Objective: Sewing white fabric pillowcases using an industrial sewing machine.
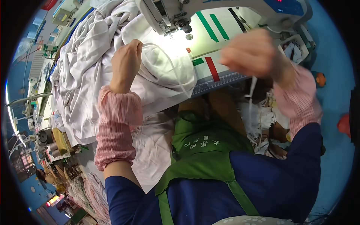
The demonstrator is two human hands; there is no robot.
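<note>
My left hand (pixel 127 62) is closed in a pinch on one end of a narrow white fabric strip (pixel 169 60), which curves down toward the table's front edge. Under and around that hand spreads a large heap of white cloth (pixel 88 48). My right hand (pixel 249 52), blurred by motion, is curled closed above the right part of the sewing table; what its fingers hold is hidden. Below it hangs a thin white strip (pixel 253 88), though I cannot tell whether the hand grips it. The sewing machine (pixel 168 18) stands just beyond, its needle area lit brightly.
Green tape (pixel 207 26) and red tape (pixel 212 69) mark the machine bed, with a ruler (pixel 221 80) along its front edge. A small tray (pixel 294 48) sits at the right. White scraps (pixel 260 116) lie below the table; more cloth (pixel 152 142) drapes near my lap.
</note>
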